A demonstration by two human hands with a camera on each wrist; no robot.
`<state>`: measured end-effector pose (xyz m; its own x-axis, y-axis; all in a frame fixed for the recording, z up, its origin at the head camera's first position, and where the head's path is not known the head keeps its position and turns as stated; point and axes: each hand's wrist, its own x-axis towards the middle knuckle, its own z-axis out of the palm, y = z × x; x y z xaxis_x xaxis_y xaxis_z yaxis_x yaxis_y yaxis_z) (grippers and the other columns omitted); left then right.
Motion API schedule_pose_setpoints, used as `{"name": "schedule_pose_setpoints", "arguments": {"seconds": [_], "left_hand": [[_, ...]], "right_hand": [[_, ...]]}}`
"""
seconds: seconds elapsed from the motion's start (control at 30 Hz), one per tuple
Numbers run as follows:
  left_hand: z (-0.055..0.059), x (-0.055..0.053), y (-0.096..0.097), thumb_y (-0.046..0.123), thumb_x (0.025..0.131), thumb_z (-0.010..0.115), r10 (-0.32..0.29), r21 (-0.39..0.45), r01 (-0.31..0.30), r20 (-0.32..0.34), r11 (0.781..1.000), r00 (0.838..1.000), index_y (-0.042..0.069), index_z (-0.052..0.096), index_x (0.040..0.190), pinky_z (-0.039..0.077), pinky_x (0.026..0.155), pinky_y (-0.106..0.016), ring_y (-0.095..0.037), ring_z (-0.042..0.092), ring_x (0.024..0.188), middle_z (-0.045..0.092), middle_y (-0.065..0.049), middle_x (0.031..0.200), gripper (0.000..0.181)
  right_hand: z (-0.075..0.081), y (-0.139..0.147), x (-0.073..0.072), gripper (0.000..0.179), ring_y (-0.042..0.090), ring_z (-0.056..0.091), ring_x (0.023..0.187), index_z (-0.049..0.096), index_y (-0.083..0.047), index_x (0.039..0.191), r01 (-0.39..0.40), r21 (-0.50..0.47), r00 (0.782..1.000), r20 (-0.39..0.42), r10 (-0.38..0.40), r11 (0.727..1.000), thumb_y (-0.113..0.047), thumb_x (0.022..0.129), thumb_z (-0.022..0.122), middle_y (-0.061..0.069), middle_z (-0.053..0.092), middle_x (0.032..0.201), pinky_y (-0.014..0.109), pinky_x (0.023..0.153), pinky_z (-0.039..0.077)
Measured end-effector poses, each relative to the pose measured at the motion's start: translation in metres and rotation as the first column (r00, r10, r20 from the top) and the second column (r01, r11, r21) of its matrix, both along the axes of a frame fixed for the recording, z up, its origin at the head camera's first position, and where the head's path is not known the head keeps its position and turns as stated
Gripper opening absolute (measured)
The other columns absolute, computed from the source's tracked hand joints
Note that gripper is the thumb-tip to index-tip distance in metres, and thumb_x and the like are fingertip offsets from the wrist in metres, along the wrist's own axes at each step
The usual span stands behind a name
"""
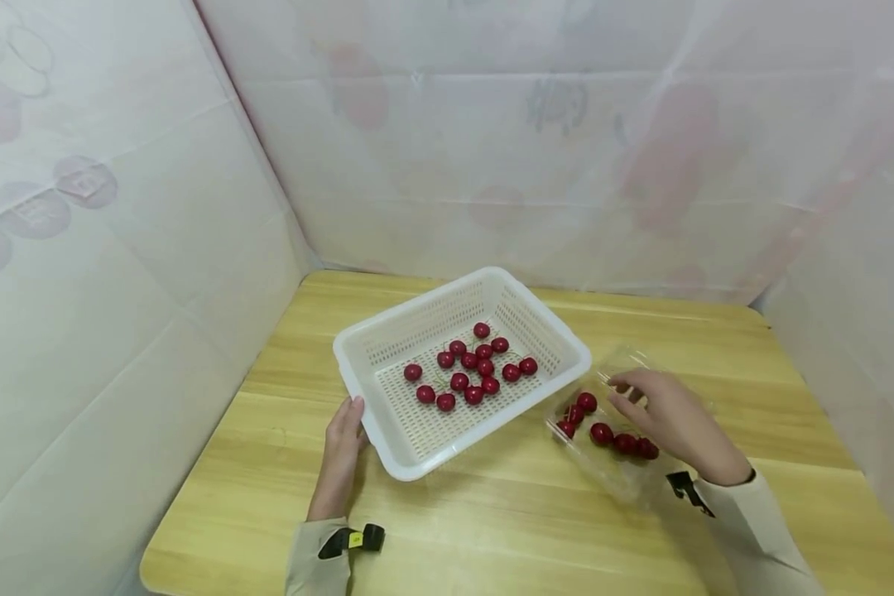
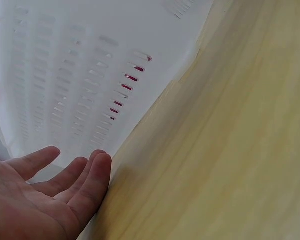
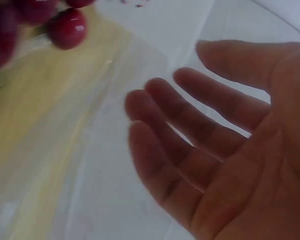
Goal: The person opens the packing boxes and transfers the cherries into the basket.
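A white plastic basket with slotted walls sits on the table, and several dark red cherries lie spread over its floor. My left hand is at the basket's near left corner, fingertips against or close to its outer wall. In the left wrist view its fingers are relaxed and slightly bent beside the slotted wall. To the right of the basket, a clear plastic box contains several more cherries. Over that box hovers my right hand; the right wrist view shows loosely bent fingers holding nothing.
Everything stands on a light wooden table with rounded corners. Pale printed cloth hangs behind the table and along both sides. The clear box lies close to the basket's right corner.
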<state>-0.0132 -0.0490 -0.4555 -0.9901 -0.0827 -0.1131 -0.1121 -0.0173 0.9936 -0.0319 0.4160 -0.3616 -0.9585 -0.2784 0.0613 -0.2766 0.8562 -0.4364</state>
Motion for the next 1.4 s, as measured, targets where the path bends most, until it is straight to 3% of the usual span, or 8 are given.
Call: {"name": "schedule_pose_setpoints", "arguments": {"seconds": [0.23,0.47,0.7,0.83,1.03,1.27,1.4], "left_hand": [[0.000,-0.002,0.000,0.057,0.109,0.036,0.021,0.008,-0.021,0.018,1.000,1.000,0.018,0.041,0.158,0.055,0.101,-0.022,-0.028,0.056,0.139,0.055,-0.013,0.153,0.063],[0.001,-0.003,0.003,0.055,0.110,0.037,0.047,-0.003,-0.047,0.031,0.999,0.998,0.015,0.038,0.160,0.055,0.104,-0.032,-0.029,0.058,0.137,0.053,-0.018,0.154,0.064],[0.000,-0.001,0.003,0.055,0.110,0.035,0.013,0.000,-0.013,-0.003,1.000,1.000,0.016,0.040,0.159,0.051,0.113,-0.046,-0.029,0.057,0.137,0.055,-0.016,0.152,0.063],[0.002,-0.001,0.003,0.057,0.110,0.035,0.017,-0.005,-0.017,0.002,1.000,1.000,0.018,0.040,0.159,0.049,0.115,-0.048,-0.028,0.055,0.139,0.054,-0.014,0.153,0.063],[0.002,0.001,0.003,0.058,0.110,0.034,0.014,-0.007,-0.014,0.011,1.000,1.000,0.018,0.040,0.158,0.050,0.113,-0.040,-0.028,0.054,0.140,0.055,-0.012,0.153,0.063],[0.003,0.000,0.003,0.055,0.110,0.034,0.016,0.000,-0.016,0.000,1.000,1.000,0.016,0.039,0.159,0.046,0.118,-0.052,-0.034,0.051,0.143,0.052,-0.016,0.154,0.063],[0.003,0.000,0.004,0.056,0.110,0.034,0.019,-0.011,-0.019,0.002,1.000,1.000,0.015,0.040,0.159,0.050,0.114,-0.047,-0.032,0.054,0.141,0.054,-0.016,0.153,0.063]], "right_hand": [[-0.022,0.008,0.020,0.032,0.014,0.066,0.081,0.070,0.003,0.122,-0.001,0.050,0.999,0.037,-0.001,0.999,-0.017,0.097,0.072,0.019,0.073,0.116,0.027,0.063,0.055],[-0.039,0.005,0.030,0.041,0.035,0.070,0.104,0.069,0.005,0.122,-0.023,0.082,1.000,0.017,0.021,0.996,-0.018,0.090,0.080,0.021,0.072,0.118,0.051,0.083,0.061],[-0.057,-0.006,0.032,0.049,0.016,0.064,0.091,0.069,-0.001,0.128,-0.018,0.101,0.999,-0.032,0.021,0.995,-0.024,0.087,0.084,0.011,0.070,0.114,0.030,0.068,0.053],[-0.065,-0.012,0.030,0.049,0.015,0.065,0.090,0.068,-0.003,0.131,0.001,0.098,0.999,-0.048,0.004,0.995,-0.025,0.089,0.082,0.010,0.070,0.114,0.030,0.068,0.053],[-0.069,-0.013,0.030,0.044,0.021,0.070,0.094,0.068,0.000,0.127,0.028,0.112,0.997,-0.075,-0.020,0.993,-0.017,0.088,0.082,0.013,0.072,0.114,0.035,0.069,0.056],[-0.066,-0.010,0.030,0.022,0.024,0.071,0.093,0.072,0.003,0.111,0.000,0.039,0.996,-0.091,0.003,0.999,-0.001,0.090,0.075,0.013,0.074,0.105,0.041,0.074,0.060],[-0.066,-0.006,0.031,0.020,0.021,0.070,0.090,0.073,0.000,0.110,-0.014,0.026,0.991,-0.133,0.017,1.000,-0.001,0.090,0.075,0.009,0.075,0.101,0.039,0.073,0.060]]}}
